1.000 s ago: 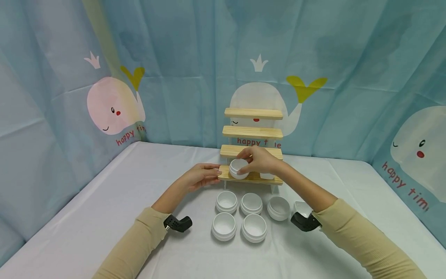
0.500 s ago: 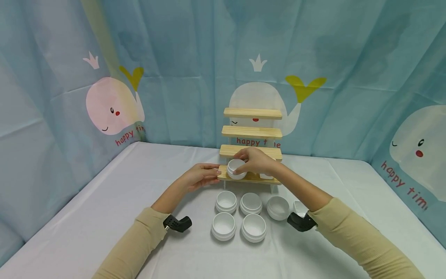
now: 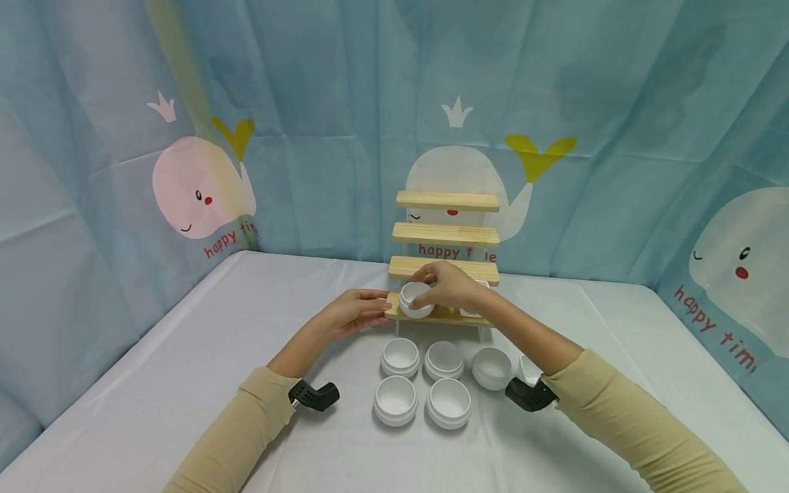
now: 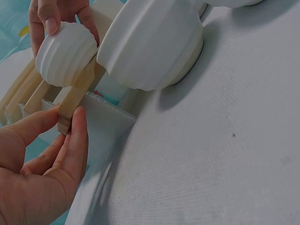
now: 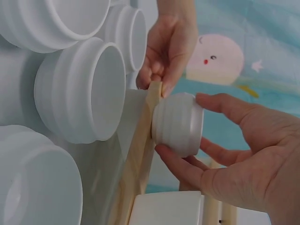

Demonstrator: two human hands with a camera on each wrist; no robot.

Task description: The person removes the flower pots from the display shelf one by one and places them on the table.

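My right hand [image 3: 455,286] holds a small round white bowl [image 3: 409,308] by its sides, with the bowl upright on the left part of the lowest wooden shelf [image 3: 440,320] of a stepped display stand. In the right wrist view, thumb and fingers are spread around this bowl [image 5: 177,124], its base against the board. My left hand [image 3: 354,313] pinches the left end of that same shelf; in the left wrist view its thumb lies over the board end [image 4: 70,105] and its fingers are beneath. A square white dish [image 5: 166,208] stands farther right on the shelf.
Several round white bowls [image 3: 449,402] stand in two rows on the white tablecloth [image 3: 345,438] in front of the stand. Another white dish [image 3: 529,371] is partly hidden by the right forearm. Three higher boards [image 3: 446,234] rise behind, before a blue whale-print curtain [image 3: 320,185].
My right hand has slid the bowl a little to the left along the lowest shelf, most of it in the first half second. The left hand keeps its place at the board's end.
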